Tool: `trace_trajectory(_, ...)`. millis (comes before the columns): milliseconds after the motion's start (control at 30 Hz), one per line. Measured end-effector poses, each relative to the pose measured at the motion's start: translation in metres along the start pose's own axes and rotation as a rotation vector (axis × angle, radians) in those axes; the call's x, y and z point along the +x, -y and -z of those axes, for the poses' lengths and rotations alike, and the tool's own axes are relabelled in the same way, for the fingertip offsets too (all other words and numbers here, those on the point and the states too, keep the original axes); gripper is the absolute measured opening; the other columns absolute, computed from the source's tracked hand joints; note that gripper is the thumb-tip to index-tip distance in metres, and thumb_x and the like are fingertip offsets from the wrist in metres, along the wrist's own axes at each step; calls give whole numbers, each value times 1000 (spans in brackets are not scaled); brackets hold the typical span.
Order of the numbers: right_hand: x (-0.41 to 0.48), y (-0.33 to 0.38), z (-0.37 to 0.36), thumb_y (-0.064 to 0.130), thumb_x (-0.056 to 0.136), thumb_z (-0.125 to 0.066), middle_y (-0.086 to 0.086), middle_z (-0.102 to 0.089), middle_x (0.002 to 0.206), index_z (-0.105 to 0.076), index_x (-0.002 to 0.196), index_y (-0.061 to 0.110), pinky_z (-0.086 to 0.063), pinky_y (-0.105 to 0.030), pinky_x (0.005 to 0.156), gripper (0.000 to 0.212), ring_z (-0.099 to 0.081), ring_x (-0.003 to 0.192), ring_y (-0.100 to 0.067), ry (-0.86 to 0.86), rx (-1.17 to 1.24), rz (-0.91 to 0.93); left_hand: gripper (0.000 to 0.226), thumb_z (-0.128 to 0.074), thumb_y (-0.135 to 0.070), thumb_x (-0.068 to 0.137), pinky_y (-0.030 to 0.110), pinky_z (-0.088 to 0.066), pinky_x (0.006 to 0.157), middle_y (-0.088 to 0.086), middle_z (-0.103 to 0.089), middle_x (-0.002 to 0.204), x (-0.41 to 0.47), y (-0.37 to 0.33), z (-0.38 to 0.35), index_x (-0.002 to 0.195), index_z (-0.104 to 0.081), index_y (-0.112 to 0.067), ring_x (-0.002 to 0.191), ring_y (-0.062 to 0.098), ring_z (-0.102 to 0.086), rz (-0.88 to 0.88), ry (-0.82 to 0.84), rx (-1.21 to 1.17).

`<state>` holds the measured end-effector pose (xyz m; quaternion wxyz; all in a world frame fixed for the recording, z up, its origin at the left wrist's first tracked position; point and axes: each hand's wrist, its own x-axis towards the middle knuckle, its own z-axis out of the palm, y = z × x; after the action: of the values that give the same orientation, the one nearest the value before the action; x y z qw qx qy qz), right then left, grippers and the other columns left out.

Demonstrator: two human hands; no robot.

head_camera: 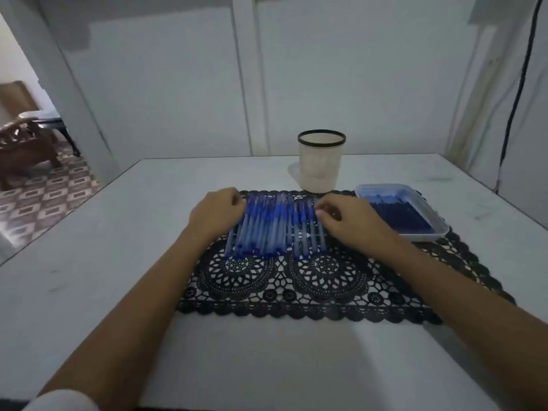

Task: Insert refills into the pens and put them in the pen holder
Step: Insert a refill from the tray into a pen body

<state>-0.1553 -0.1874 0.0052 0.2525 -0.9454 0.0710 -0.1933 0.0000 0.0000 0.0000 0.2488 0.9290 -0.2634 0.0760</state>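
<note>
Blue pens (272, 226) lie side by side on the lace mat (296, 287), long axes pointing away, between the left hand (213, 215) and the right hand (353, 223). Both hands' fingers curl against the row's sides, and I cannot tell if they grip anything. The right hand is nearer the refill tray (441, 231).

Legible text: none is reading anywhere in the view.
Pens (267, 226): centre; any print on the blue barrels is blurring beyond reading.
Pen holder (321, 161): far centre; the pale wall and dark rim are showing no lettering that reads.
Refill tray (430, 236): right; the clear rim is carrying no label that reads.
</note>
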Motion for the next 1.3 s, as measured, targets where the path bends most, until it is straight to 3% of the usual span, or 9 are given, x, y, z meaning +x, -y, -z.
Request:
trace_trajectory(133,-5,-7,-19,20,92,-49,-5,-66,94,-62,108,11,-43,-23,70,22,-56,78,-13,-39,-69,-1,31,-41,-40,92,29,-40,63,2,-56,83,-6,14,-2,93,-55,-12,77,19,-54,155,89,204)
trace_trajectory(233,-4,-12,-23,20,92,-49,-1,-63,92,-62,107,12,-34,-11,60,22,-52,74,-8,-85,-32,-14,33,-43,-39,92,28,-41,62,0,-54,76,-8,14,-4,90,-57,-9,74,18,-52,167,111,171)
trace_trajectory(533,-13,-17,-20,16,92,-50,8,-61,82,-65,99,15,-36,2,63,17,-51,73,7,-145,121,-85,22,-57,-30,81,27,-42,58,4,-59,72,-5,15,-6,79,-63,-9,60,17,-48,213,120,110)
trace_trajectory(633,-14,-17,-18,17,92,-49,11,-60,81,-65,99,18,-38,0,63,17,-59,81,-2,-155,207,-139,25,-57,-28,82,29,-46,60,9,-65,76,-8,12,-2,80,-62,-4,60,19,-50,204,27,60)
trace_trajectory(800,-13,-12,-5,19,92,-50,12,-63,88,-62,105,22,-49,-18,76,18,-62,84,-5,-200,274,-84,11,-52,-24,90,29,-51,63,3,-62,75,-25,-17,16,89,-55,-13,66,15,-63,-35,-33,-295)
trace_trajectory(900,-14,-9,6,24,92,-51,10,-55,107,-48,128,21,-40,-3,76,36,-52,88,3,-124,139,116,11,-45,-27,94,18,-43,57,-3,-56,78,-41,-42,13,98,-51,-19,60,6,-50,-290,98,-180)
trace_trajectory(1000,-22,-16,12,38,89,-48,0,-52,121,-43,132,17,-37,-19,91,48,-48,106,-8,-20,-176,390,11,-46,-28,94,20,-43,61,-13,-53,78,-54,-58,1,100,-53,-23,63,1,-48,-473,211,-141)
trace_trajectory(1133,-42,-24,6,43,86,-39,2,-61,90,-59,102,15,-50,-26,67,38,-56,76,-11,4,-256,413,15,-50,-29,91,15,-41,63,-21,-49,78,-66,-70,-15,103,-59,-25,68,-6,-47,-631,220,-80)
trace_trajectory(1300,-45,-33,3,38,91,-30,3,-58,78,-58,90,15,-42,-20,52,37,-50,60,-8,24,-285,389,23,-37,-44,91,18,-45,67,-19,-52,80,-67,-71,-23,103,-53,-33,70,-3,-49,-588,247,0)
